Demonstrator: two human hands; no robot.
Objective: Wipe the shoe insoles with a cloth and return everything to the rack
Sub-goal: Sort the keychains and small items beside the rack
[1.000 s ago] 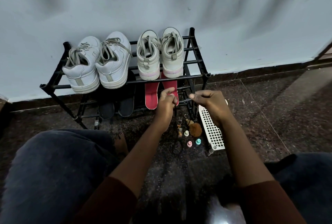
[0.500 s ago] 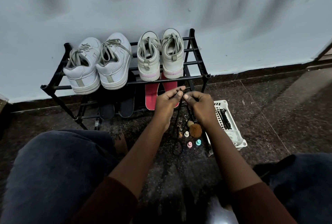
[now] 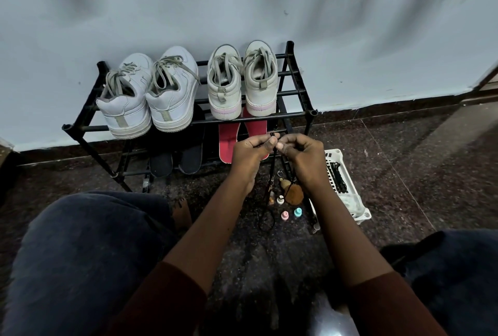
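1. Pinching a thin black cord (image 3: 273, 171) just in front of the black metal two-tier rack (image 3: 310, 113), held it with both the left hand (image 3: 249, 153) and the right hand (image 3: 305, 159), thumb and forefinger of each closed tight on its upper end; carried nothing else.
2. Left the cord's lower length dangling to the floor in front of the rack, among small loose items.
3. Found the task's things on the rack's lower shelf: flat red insoles (image 3: 228, 141) under the right-hand pair of shoes, flat dark insoles (image 3: 190, 157) to their left. Saw no cloth anywhere.
4. Judged the risks:
   - could snag the dangling cord on the trinkets in front of the rack and drag or scatter them;
   - could nudge a red insole off the lower shelf with the left knuckles, so near its front end;
   - could drop the thin cord from so light a pinch.
5. Counted:
   - on the rack's top shelf, four pale lace-up sneakers (image 3: 172, 93), in two pairs;
   - on its lower shelf, two red insoles and two dark ones;
   - in front of the rack, three small caps (image 3: 284, 215) (white, pink, teal) and one brown fluffy pompom (image 3: 295, 195);
   - right of the rack, one white slotted plastic basket (image 3: 334, 153) with black laces inside.
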